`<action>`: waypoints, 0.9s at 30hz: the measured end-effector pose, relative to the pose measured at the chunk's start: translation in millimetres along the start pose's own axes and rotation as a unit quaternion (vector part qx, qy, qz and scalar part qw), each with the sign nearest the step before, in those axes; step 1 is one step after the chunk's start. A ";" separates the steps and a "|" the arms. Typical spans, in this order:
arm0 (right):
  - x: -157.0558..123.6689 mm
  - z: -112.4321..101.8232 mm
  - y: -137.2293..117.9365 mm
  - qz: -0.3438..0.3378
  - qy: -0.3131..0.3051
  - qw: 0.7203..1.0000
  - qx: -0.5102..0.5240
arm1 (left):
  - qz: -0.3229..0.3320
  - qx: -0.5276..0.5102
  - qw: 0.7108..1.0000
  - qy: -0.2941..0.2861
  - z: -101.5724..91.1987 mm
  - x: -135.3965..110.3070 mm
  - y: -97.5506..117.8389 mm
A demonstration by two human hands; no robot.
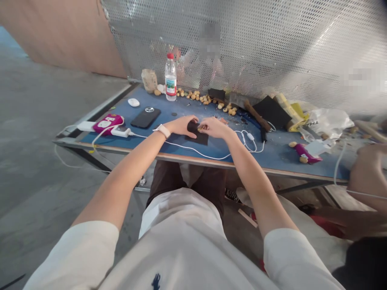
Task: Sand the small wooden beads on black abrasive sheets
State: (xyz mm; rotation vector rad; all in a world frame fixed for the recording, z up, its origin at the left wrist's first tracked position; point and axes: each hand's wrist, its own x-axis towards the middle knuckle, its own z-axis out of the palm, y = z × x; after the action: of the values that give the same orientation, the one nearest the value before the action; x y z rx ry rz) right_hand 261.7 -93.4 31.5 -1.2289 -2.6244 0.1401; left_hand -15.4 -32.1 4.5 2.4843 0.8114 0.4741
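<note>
Black sheet point(199, 138) lies flat on the blue tabletop point(181, 109), directly in front of the person and beneath both hands. It looks thin, light and flexible, perhaps abrasive paper, though its surface is too dark to tell. It would likely lift most easily by a free edge or the exposed near corner.

At the far left, a magenta plastic device point(107, 124) sits beside a white plug point(120, 132), with a white computer mouse point(133, 102) and a black smartphone point(145, 117) beyond. The left hand point(181, 125), wearing a white wristband point(162, 130), rests over the sheet's upper edge with its fingers extended, pressing rather than clenching. A clear plastic water bottle point(171, 77) stands near the back, and a scattered row of round wooden beads point(196, 97) runs behind the hands.

The right hand point(214, 127) pinches a small tan bead point(199, 128) at its fingertips, just above the sheet. Being small and round, the bead would need a firm fingertip grip. A white cable point(242, 147) loops beside this hand. Further right lie black foam pieces point(271, 112), a crumpled plastic bag point(329, 123) and a co-worker's hand point(367, 177) at the table's edge.
</note>
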 end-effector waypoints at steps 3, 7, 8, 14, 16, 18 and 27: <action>9.2 7.1 0.6 0.029 0.022 0.998 -0.054 | 0.001 0.002 1.000 0.001 -0.4 -0.8 -1.9; 18.3 13.2 1.3 0.056 0.031 0.994 -0.091 | 0.004 0.008 1.000 0.003 -1.3 -1.1 -4.1; 17.4 12.6 1.6 0.056 0.032 0.994 -0.089 | 0.003 0.012 1.000 0.003 -1.5 -0.9 -4.1; -5.3 -2.4 0.0 0.027 -0.002 1.000 0.013 | 0.005 0.042 0.999 0.008 -4.3 1.8 -5.4; -11.8 -6.6 -2.5 0.026 0.006 0.998 0.061 | 0.010 0.061 0.998 0.024 -7.2 1.2 -7.6; -14.9 -8.3 -4.7 0.026 0.023 0.995 0.094 | 0.004 0.081 0.996 0.039 -11.1 -0.9 -10.5; -14.3 -7.3 -1.1 0.023 0.019 0.986 0.166 | 0.008 0.130 0.991 -0.010 -16.7 -9.2 1.4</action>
State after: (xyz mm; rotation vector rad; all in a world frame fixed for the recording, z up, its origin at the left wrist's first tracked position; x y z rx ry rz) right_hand 271.6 -105.2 36.2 -1.1599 -2.4135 0.5337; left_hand -29.4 -33.3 17.5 2.7301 0.8958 0.3691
